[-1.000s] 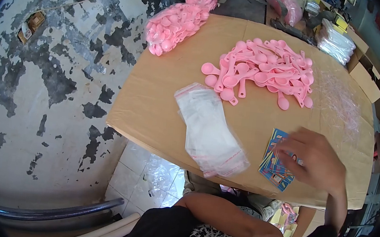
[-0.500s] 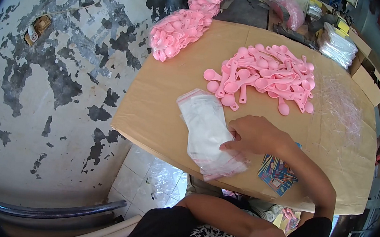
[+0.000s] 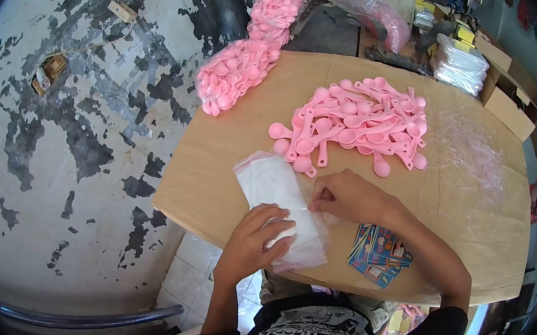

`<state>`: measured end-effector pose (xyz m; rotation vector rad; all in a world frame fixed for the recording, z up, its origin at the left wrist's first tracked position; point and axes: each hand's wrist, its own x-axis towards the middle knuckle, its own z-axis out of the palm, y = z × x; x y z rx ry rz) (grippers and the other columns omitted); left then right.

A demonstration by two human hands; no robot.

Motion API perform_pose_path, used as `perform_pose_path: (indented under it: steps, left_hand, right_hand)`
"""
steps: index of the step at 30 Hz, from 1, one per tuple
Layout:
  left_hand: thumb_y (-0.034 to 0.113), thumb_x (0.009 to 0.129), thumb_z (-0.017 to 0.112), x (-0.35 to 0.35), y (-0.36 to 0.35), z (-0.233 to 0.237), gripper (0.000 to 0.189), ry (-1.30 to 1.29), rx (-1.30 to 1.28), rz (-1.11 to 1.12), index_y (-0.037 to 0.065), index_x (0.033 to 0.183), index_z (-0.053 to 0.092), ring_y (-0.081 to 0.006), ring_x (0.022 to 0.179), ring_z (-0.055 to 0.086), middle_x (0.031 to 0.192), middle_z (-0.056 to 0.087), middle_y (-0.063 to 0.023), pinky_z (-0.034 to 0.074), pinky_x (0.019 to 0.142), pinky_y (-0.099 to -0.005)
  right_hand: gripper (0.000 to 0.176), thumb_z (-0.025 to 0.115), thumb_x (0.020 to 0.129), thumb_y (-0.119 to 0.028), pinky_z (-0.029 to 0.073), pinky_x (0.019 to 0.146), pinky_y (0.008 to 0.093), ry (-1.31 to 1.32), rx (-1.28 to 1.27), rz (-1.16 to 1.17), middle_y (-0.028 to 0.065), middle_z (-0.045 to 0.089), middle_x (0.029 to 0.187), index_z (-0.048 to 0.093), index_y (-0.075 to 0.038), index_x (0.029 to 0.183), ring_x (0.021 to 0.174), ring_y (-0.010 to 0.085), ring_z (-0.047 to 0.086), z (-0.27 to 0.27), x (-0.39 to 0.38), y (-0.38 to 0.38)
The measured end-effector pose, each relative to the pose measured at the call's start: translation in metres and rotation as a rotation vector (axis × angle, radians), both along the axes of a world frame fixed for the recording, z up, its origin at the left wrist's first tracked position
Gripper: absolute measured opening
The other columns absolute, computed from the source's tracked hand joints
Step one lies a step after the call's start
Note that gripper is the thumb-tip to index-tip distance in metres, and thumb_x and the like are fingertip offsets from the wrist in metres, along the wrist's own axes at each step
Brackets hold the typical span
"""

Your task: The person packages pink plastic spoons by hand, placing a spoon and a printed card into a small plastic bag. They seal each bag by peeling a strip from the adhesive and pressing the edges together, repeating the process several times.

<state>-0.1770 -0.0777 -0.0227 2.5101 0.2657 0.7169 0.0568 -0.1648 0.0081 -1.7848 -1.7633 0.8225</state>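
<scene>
A stack of clear plastic bags (image 3: 273, 184) with pinkish edges lies slanted near the table's front edge. My left hand (image 3: 257, 239) rests on its lower left part, fingers spread over the plastic. At the stack's right edge, my right hand (image 3: 352, 197) has thumb and fingers pinched on a bag's side. Just right of the bags, small printed cards (image 3: 380, 254), blue with colourful pictures, lie fanned out beneath my right forearm. Beyond my hands is a heap of pink plastic measuring spoons (image 3: 358, 121).
Filled bags of pink spoons (image 3: 238, 73) stand at the table's far left. Thin clear plastic strips (image 3: 469, 156) are scattered on the right. Behind them are a stack of packed plastic (image 3: 460, 67) and an open cardboard box (image 3: 511, 105). A peeling wall (image 3: 85, 168) borders the left side.
My left hand has come up from near my body onto the bags. My right hand has closed on the bag's edge. The view has shifted slightly.
</scene>
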Motion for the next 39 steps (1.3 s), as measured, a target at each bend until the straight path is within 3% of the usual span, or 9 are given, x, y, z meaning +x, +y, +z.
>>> perform_pose_path:
  steps: [4, 9, 12, 15, 18, 23, 29, 35, 39]
  left_hand:
    - [0.009, 0.075, 0.074, -0.003, 0.003, -0.006, 0.029, 0.009, -0.058, 0.009, 0.006, 0.103, 0.068, -0.0323, 0.114, 0.055, 0.113, 0.064, -0.0105, 0.044, 0.097, -0.042]
    - [0.016, 0.08, 0.071, -0.01, 0.017, -0.005, 0.032, 0.071, -0.03, -0.069, 0.006, 0.11, 0.067, -0.0322, 0.117, 0.054, 0.12, 0.062, -0.0121, 0.043, 0.099, -0.0416]
    - [0.027, 0.09, 0.062, 0.012, 0.007, 0.03, 0.04, -0.127, -0.405, -0.28, 0.001, 0.121, 0.061, -0.0292, 0.123, 0.051, 0.126, 0.061, -0.0139, 0.041, 0.103, -0.0409]
    - [0.031, 0.099, 0.048, 0.046, -0.012, 0.037, 0.046, -0.102, -1.149, -0.178, -0.007, 0.125, 0.054, -0.0261, 0.124, 0.051, 0.128, 0.058, -0.0173, 0.039, 0.104, -0.0392]
    - [0.027, 0.103, 0.041, 0.073, -0.004, 0.046, 0.044, -0.254, -1.284, -0.428, -0.008, 0.127, 0.051, -0.0236, 0.118, 0.056, 0.125, 0.059, -0.0182, 0.042, 0.103, -0.0364]
    - [0.018, 0.102, 0.044, 0.076, -0.011, 0.056, 0.033, -0.467, -1.291, -0.324, -0.006, 0.122, 0.054, -0.027, 0.104, 0.064, 0.112, 0.064, -0.0187, 0.053, 0.093, -0.04]
    - [0.01, 0.098, 0.053, 0.071, -0.027, 0.054, 0.024, -0.532, -1.218, -0.204, -0.005, 0.117, 0.058, -0.0277, 0.095, 0.067, 0.106, 0.066, -0.0168, 0.055, 0.088, -0.0431]
    - [0.007, 0.097, 0.055, 0.068, -0.037, 0.049, 0.022, -0.578, -1.076, -0.129, -0.007, 0.113, 0.06, -0.022, 0.09, 0.068, 0.099, 0.068, -0.0154, 0.056, 0.083, -0.036]
    - [0.004, 0.094, 0.059, 0.068, -0.037, 0.045, 0.021, -0.629, -1.114, -0.113, -0.008, 0.111, 0.061, -0.0206, 0.092, 0.067, 0.1, 0.067, -0.015, 0.056, 0.086, -0.0367]
  right_hand:
    - [0.022, 0.063, 0.09, -0.021, 0.049, 0.067, 0.0333, -0.118, 0.129, -0.008, 0.013, 0.068, 0.076, 0.068, -0.001, 0.096, 0.07, 0.0211, 0.065, -0.004, 0.023, -0.004]
    - [0.019, 0.063, 0.092, -0.018, 0.047, 0.064, 0.0262, 0.111, 0.075, -0.144, 0.0076, 0.067, 0.075, 0.068, -0.002, 0.101, 0.07, 0.0113, 0.062, 0.049, 0.028, -0.025]
    - [0.019, 0.063, 0.093, -0.017, 0.046, 0.063, 0.0242, 0.26, 0.182, -0.124, 0.0046, 0.065, 0.073, 0.068, -0.003, 0.105, 0.07, 0.0071, 0.06, 0.064, 0.013, -0.033]
    - [0.02, 0.062, 0.093, -0.019, 0.047, 0.064, 0.0275, 0.217, 0.187, -0.09, 0.0081, 0.064, 0.073, 0.066, -0.002, 0.104, 0.067, 0.0122, 0.059, 0.072, -0.016, -0.046]
    - [0.025, 0.065, 0.09, -0.023, 0.05, 0.072, 0.0331, -0.067, 0.061, -0.11, 0.0116, 0.067, 0.085, 0.065, -0.006, 0.108, 0.078, 0.021, 0.064, 0.083, -0.016, -0.069]
    - [0.032, 0.072, 0.083, -0.028, 0.051, 0.08, 0.0394, -0.582, -0.025, -0.161, 0.0116, 0.066, 0.095, 0.066, -0.007, 0.107, 0.093, 0.0268, 0.064, 0.046, 0.018, -0.139]
    - [0.027, 0.072, 0.083, -0.023, 0.049, 0.069, 0.0321, 0.041, -0.072, -0.373, 0.0099, 0.067, 0.081, 0.068, -0.004, 0.102, 0.072, 0.0221, 0.062, 0.019, 0.041, -0.152]
    - [0.018, 0.066, 0.089, -0.02, 0.048, 0.064, 0.0334, -0.018, -0.014, -0.366, 0.011, 0.068, 0.075, 0.071, -0.008, 0.101, 0.067, 0.0209, 0.064, 0.049, 0.033, -0.123]
    - [0.018, 0.067, 0.089, -0.019, 0.048, 0.06, 0.0334, -0.331, -0.054, -0.24, 0.0093, 0.067, 0.072, 0.072, -0.009, 0.102, 0.057, 0.0194, 0.056, 0.065, 0.035, -0.11]
